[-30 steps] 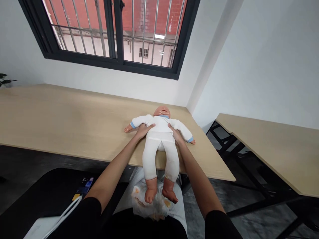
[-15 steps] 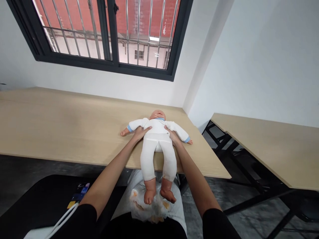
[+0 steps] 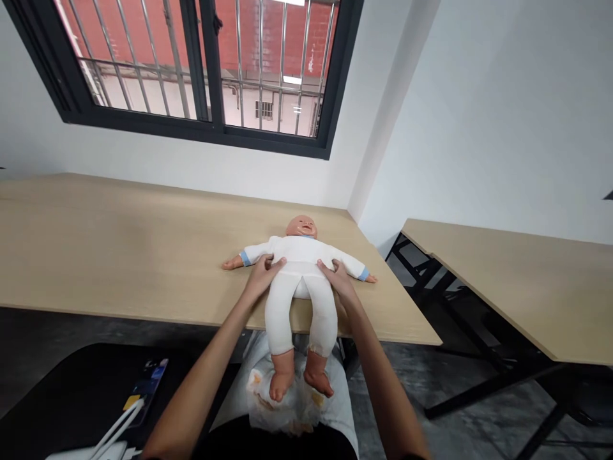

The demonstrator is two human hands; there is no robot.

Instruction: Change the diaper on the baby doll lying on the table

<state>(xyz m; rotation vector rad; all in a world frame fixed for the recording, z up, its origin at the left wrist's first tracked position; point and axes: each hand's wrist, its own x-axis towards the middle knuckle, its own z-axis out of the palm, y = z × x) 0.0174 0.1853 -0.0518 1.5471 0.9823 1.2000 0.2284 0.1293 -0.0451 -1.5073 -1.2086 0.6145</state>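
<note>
A baby doll (image 3: pixel 302 253) in a white top and white leggings lies on its back at the table's front edge. Its head points to the wall, its arms spread sideways, and its lower legs hang over the edge above my lap. My left hand (image 3: pixel 263 273) grips the left side of its waist, thumb on the belly. On the other side, my right hand (image 3: pixel 339 278) holds the waist in the same way. Fingers under the doll's sides are partly hidden.
The doll lies on a pale wooden table (image 3: pixel 143 255) below a barred window (image 3: pixel 215 131). A second table (image 3: pixel 517 281) stands right, past a gap. On my lap is a crumpled plastic bag (image 3: pixel 282 409). Left, a black chair (image 3: pixel 71 390) bears a phone (image 3: pixel 148 383) with a white cable (image 3: pixel 115 425).
The doll's torso now lies flatter and its face shows more. Its arms have spread wider, and both my hands sit a little lower, at its waist. The view has shifted slightly.
</note>
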